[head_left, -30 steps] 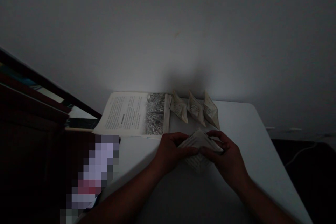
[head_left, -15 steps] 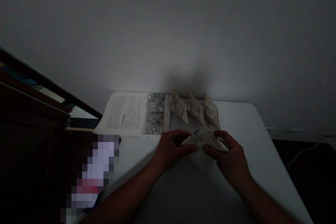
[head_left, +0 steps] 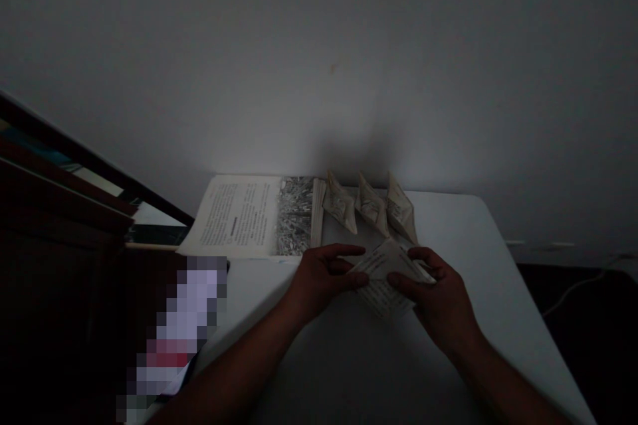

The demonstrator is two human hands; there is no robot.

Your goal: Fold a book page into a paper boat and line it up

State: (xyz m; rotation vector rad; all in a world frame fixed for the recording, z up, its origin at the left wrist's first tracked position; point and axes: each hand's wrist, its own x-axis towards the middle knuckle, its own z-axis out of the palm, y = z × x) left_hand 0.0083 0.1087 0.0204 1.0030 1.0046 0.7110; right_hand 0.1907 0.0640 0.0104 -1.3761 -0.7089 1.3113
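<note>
Paper (head_left: 381, 263), folded into a diamond, is over the table (head_left: 456, 229), your left hand (head_left: 321, 282) pinching one side in its grip and your right hand (head_left: 442, 299) the other. Just beyond, three folded boats (head_left: 373, 207) sit beside an open book (head_left: 239, 212).

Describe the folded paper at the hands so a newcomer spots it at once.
Start at the white table and find the three paper boats lined up near its far edge. Just nearer the camera, between the left hand and the right hand, is the folded paper. Unlike the slender boats, it is a broad diamond, and it alone has hands on it.
</note>
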